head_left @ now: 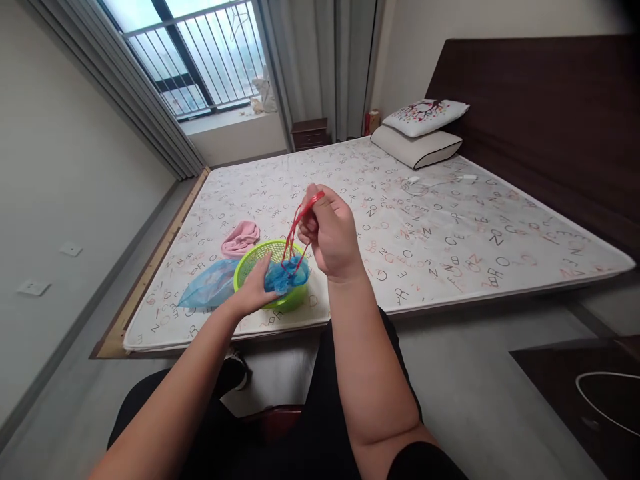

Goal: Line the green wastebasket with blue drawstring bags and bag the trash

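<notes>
My left hand point(255, 288) is closed around the gathered neck of a translucent blue plastic bag point(207, 287), over a green plastic basket point(245, 257). The bag's body lies to the left on the mattress. Red string point(291, 233) runs from the bunched blue plastic up to my right hand point(327, 230). There the fingers are raised and pinched on the string, pulling it fairly taut. What the bag and basket hold cannot be made out. A folded pink cloth point(241, 239) rests just behind the basket.
The letter-printed mattress point(310, 173) stretches ahead, with a wooden bed-frame edge point(150, 267) along its left. Two stacked pillows point(420, 137) sit by the dark headboard point(530, 100). A white cable point(415, 187) lies on the mattress. A small nightstand point(310, 133) stands by the curtains.
</notes>
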{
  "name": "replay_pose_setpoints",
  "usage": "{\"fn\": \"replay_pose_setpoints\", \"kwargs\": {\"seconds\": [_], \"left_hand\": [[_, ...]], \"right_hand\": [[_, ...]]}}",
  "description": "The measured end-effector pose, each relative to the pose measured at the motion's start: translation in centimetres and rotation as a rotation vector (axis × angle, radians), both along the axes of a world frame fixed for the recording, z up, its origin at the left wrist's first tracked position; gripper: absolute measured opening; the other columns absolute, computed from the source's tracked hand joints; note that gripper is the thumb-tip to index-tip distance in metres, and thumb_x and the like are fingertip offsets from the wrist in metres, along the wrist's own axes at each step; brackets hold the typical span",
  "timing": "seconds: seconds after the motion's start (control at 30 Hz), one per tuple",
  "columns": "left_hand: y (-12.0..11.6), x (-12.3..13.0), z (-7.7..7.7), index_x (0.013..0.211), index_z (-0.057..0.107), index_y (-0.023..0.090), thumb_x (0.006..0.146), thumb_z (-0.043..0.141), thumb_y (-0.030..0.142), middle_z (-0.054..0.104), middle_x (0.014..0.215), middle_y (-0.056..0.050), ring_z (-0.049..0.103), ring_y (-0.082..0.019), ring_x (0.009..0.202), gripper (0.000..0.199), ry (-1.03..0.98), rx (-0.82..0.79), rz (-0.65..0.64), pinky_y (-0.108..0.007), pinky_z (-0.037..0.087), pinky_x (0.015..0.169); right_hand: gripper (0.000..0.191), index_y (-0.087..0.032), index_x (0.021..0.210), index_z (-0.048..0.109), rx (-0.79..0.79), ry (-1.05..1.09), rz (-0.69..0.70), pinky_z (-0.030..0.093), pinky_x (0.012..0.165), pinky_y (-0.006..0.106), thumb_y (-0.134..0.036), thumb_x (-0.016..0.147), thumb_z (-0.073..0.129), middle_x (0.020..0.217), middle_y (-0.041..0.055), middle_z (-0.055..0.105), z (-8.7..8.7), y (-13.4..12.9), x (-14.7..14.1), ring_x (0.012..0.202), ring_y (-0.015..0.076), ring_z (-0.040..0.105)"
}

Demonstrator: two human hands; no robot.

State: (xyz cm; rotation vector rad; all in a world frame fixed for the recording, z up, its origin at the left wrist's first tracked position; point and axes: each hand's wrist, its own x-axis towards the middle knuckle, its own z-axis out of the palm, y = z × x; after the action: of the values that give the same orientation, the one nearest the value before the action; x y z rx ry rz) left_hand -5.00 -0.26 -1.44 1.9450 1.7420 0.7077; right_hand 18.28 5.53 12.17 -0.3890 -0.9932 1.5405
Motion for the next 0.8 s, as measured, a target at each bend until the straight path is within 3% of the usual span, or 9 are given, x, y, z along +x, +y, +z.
{"fn": "replay_pose_setpoints", "kwargs": {"seconds": [0.07, 0.13, 0.27, 0.37, 0.43, 0.53, 0.63, 0.73, 0.8], "left_hand": [[-0.6, 1.8, 2.8, 0.169, 0.025, 0.026, 0.081, 0.082, 0.048, 0.032, 0.171, -0.016, 0.024, -0.036, 0.161, 0.107, -0.130, 0.092, -0.024, -0.053, 0.021, 0.130], [-1.0, 4.0, 5.5, 0.169, 0.021, 0.030, 0.085, 0.080, 0.049, 0.036, 0.170, -0.014, 0.028, -0.033, 0.160, 0.105, -0.291, 0.221, -0.069, -0.052, 0.022, 0.130], [-1.2, 7.2, 8.9, 0.151, 0.054, 0.027, 0.089, 0.079, 0.044, 0.060, 0.151, -0.013, 0.054, -0.031, 0.144, 0.069, -0.498, 0.295, -0.042, -0.047, 0.041, 0.122], [-1.3, 7.8, 9.4, 0.127, 0.071, 0.020, 0.090, 0.079, 0.040, 0.074, 0.126, -0.012, 0.070, -0.028, 0.120, 0.043, -0.589, 0.296, 0.035, -0.045, 0.053, 0.109], [-1.5, 7.6, 9.3, 0.116, 0.075, 0.019, 0.091, 0.078, 0.040, 0.077, 0.115, -0.011, 0.073, -0.026, 0.110, 0.033, -0.614, 0.302, 0.104, -0.042, 0.056, 0.103], [-1.7, 7.1, 9.3, 0.120, 0.073, 0.021, 0.088, 0.082, 0.039, 0.074, 0.125, -0.011, 0.070, -0.026, 0.119, 0.038, -0.652, 0.386, 0.162, -0.041, 0.056, 0.103], [-1.6, 7.0, 9.7, 0.136, 0.066, 0.027, 0.084, 0.086, 0.038, 0.065, 0.144, -0.012, 0.062, -0.028, 0.133, 0.056, -0.695, 0.424, 0.078, -0.041, 0.055, 0.107], [-1.5, 7.5, 9.9, 0.135, 0.068, 0.024, 0.087, 0.083, 0.040, 0.069, 0.140, -0.013, 0.066, -0.028, 0.128, 0.053, -0.710, 0.346, 0.012, -0.042, 0.056, 0.107], [-1.6, 7.8, 9.8, 0.128, 0.072, 0.021, 0.089, 0.081, 0.041, 0.073, 0.131, -0.012, 0.070, -0.027, 0.120, 0.045, -0.714, 0.317, 0.054, -0.041, 0.057, 0.105]], "right_hand": [[0.049, -0.025, 0.079, 0.048, -0.002, -0.018, 0.054, 0.031, 0.046, 0.022, -0.069, 0.091, 0.066, 0.057, -0.0088, 0.032, -0.1, 0.0, -0.3, 0.050, 0.0089, 0.030], [0.048, -0.025, 0.080, 0.049, 0.007, -0.022, 0.108, 0.032, 0.046, 0.021, -0.068, 0.091, 0.067, 0.057, -0.0088, 0.035, -0.3, 0.0, -0.7, 0.050, 0.0083, 0.031], [0.048, -0.024, 0.079, 0.050, 0.029, -0.022, 0.212, 0.031, 0.045, 0.020, -0.066, 0.088, 0.072, 0.057, -0.0092, 0.037, -0.4, -0.3, -1.4, 0.048, 0.0066, 0.032], [0.048, -0.023, 0.078, 0.052, 0.020, -0.069, 0.270, 0.030, 0.044, 0.020, -0.065, 0.085, 0.075, 0.056, -0.0092, 0.037, -0.3, -0.4, -1.3, 0.048, 0.0066, 0.033], [0.048, -0.023, 0.077, 0.054, 0.012, -0.113, 0.283, 0.033, 0.046, 0.020, -0.065, 0.085, 0.075, 0.056, -0.0087, 0.037, -0.2, -0.4, -1.1, 0.050, 0.0073, 0.037], [0.044, -0.022, 0.077, 0.057, 0.020, -0.175, 0.282, 0.039, 0.051, 0.020, -0.061, 0.086, 0.075, 0.057, -0.0066, 0.043, -0.1, -0.4, -0.9, 0.055, 0.0085, 0.044], [0.036, -0.020, 0.080, 0.060, 0.045, -0.254, 0.303, 0.044, 0.057, 0.021, -0.053, 0.087, 0.076, 0.065, -0.0036, 0.055, -0.3, -0.5, -0.8, 0.062, 0.0095, 0.052], [0.027, -0.020, 0.082, 0.062, 0.063, -0.321, 0.321, 0.050, 0.065, 0.022, -0.042, 0.086, 0.076, 0.076, -0.0010, 0.065, -0.7, -0.5, -1.1, 0.071, 0.0107, 0.059], [0.022, -0.019, 0.082, 0.063, 0.078, -0.340, 0.345, 0.053, 0.069, 0.023, -0.038, 0.086, 0.075, 0.080, 0.0005, 0.069, -0.9, -0.5, -1.3, 0.076, 0.0120, 0.063]]}}
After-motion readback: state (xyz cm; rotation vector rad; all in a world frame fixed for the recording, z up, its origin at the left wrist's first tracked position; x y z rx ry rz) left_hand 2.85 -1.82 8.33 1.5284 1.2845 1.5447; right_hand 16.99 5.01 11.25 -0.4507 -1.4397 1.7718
